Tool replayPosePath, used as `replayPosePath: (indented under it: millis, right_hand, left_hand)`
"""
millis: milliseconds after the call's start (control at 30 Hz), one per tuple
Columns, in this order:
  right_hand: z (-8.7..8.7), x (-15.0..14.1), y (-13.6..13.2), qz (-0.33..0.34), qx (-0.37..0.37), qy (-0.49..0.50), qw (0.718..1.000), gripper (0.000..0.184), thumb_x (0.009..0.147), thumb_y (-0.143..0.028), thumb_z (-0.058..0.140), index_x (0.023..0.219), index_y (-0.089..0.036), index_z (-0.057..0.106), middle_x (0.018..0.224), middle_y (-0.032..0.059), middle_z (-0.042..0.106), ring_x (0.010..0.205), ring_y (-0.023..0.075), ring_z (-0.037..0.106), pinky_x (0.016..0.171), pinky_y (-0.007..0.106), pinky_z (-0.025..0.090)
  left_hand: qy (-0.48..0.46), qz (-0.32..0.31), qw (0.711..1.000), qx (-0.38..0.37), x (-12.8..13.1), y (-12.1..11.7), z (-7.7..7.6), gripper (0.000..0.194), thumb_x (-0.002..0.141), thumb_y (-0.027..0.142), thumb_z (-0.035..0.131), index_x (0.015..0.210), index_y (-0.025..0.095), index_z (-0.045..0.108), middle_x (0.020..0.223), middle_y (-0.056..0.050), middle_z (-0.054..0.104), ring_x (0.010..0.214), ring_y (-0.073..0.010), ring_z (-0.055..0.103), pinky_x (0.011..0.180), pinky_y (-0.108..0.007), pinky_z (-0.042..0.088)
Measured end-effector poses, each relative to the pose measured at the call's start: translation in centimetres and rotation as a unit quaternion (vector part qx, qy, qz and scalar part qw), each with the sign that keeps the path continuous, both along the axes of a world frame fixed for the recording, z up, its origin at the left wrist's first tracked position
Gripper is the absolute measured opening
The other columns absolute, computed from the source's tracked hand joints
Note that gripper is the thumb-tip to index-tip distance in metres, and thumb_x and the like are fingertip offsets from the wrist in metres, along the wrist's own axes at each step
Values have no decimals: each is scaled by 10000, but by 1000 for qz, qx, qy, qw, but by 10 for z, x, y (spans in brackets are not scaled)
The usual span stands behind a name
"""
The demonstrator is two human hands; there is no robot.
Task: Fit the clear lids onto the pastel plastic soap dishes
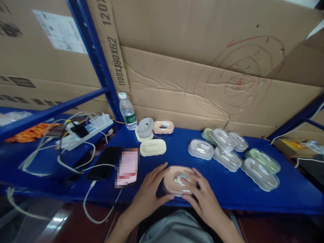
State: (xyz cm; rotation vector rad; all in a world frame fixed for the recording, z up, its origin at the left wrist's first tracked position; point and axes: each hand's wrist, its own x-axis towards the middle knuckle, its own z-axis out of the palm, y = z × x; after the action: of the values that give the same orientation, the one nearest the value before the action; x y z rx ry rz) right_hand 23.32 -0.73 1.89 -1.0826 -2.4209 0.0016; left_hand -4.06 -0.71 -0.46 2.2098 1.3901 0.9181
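Because the right hand [204, 194] lays a fingertip over the round white sticker [184, 176] on the peach box [172, 188], part of that label is hidden, and what print shows is too small to read. Both forearms run out at the bottom edge, as does the grey cloth [176, 229] below the fingers. The phone [128, 165], left of the left hand [149, 187], has its screen blurred into blocks. Beyond the fingers to the right, a green box [208, 135] is partly hidden behind grey boxes [224, 140], whose labels are likewise illegible.

The peach box lies between the two hands on the blue surface [177, 156], near its front edge. It is a rounded oblong, pale peach under a clear cover, with a short cream bar beside the sticker. The left fingers are curved wide around one end, thumb at the near rim and index at the far corner; the right fingers, also spread, take the other end with the thumb at the near rim. Together they hold it, though how firmly cannot be told. Just past the left fingertips lies a cream dish [153, 147]; farther off stand another peach box [163, 126] and a bottle [128, 114].
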Motion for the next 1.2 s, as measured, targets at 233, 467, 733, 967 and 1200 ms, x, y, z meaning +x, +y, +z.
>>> replayPosePath:
  millis: [233, 467, 733, 967, 1200]
  right_hand:
    - [-9, -17, 31, -163, 75, 28, 983, 533, 1077, -286, 509, 1603, -277, 427, 1681, 171, 378, 1542, 355, 392, 1191, 668, 354]
    - [-44, 29, 2, -206, 47, 62, 975, 398, 1067, -367, 529, 1449, -268, 581, 1538, 134, 564, 1398, 319, 563, 1114, 563, 474]
    - [-46, 28, 3, -178, 63, 59, 980, 263, 1061, -300, 527, 1264, -258, 689, 1315, 91, 717, 1269, 301, 648, 1129, 569, 439]
    - [-45, 30, 1, -173, 58, 52, 982, 263, 1069, -302, 524, 1280, -257, 675, 1337, 73, 709, 1300, 291, 627, 1150, 556, 408]
    - [-46, 31, 2, -164, 68, 40, 983, 271, 1054, -331, 556, 1292, -270, 670, 1350, 67, 701, 1294, 293, 631, 1142, 539, 413]
  left_hand:
    - [-18, 157, 985, 70, 12, 7, -12, 450, 981, 297, 652, 1404, 284, 499, 1460, -109, 557, 1278, -284, 657, 997, -432, 605]
    - [248, 244, 933, 91, 45, 38, 23, 432, 997, 310, 603, 1401, 157, 587, 1431, -220, 584, 1236, -402, 612, 955, -538, 536]
    - [328, 198, 922, 46, 80, 119, 69, 454, 972, 232, 582, 1418, 146, 609, 1255, -187, 714, 1184, -373, 639, 1036, -567, 446]
    - [332, 194, 923, 19, 49, 113, 50, 714, 986, 169, 535, 1662, 229, 314, 1655, -226, 420, 1504, -415, 428, 1179, -700, 278]
    - [317, 112, 942, 21, 33, 70, 37, 585, 1003, 161, 527, 1574, 276, 470, 1566, -121, 571, 1349, -298, 613, 1113, -483, 461]
